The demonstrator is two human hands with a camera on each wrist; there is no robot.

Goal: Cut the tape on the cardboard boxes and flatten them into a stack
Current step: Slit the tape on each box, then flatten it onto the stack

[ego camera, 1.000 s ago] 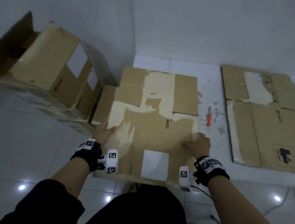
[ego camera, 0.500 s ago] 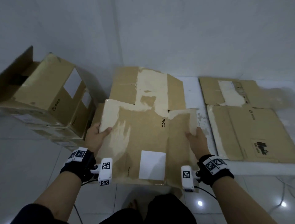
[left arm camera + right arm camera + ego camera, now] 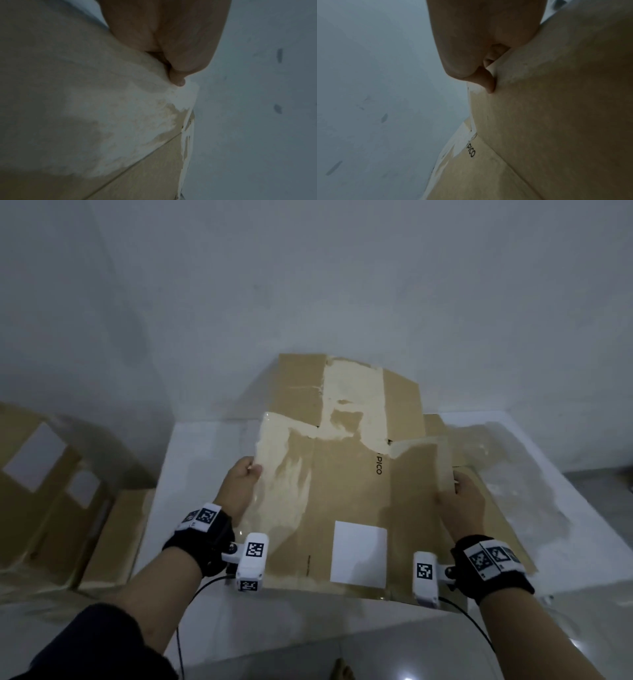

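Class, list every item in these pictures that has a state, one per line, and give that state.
Flattened brown cardboard box: lifted, held at both side edges.
Left hand: grips its left edge.
Right hand: grips its right edge.
Brown cardboard boxes at left: not yet flattened.

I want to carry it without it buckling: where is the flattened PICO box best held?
By its two long side edges, one hand from each side, as the left hand and right hand do on the flattened box; it is wide, thin and creased, so one-sided holds would probably let it fold.
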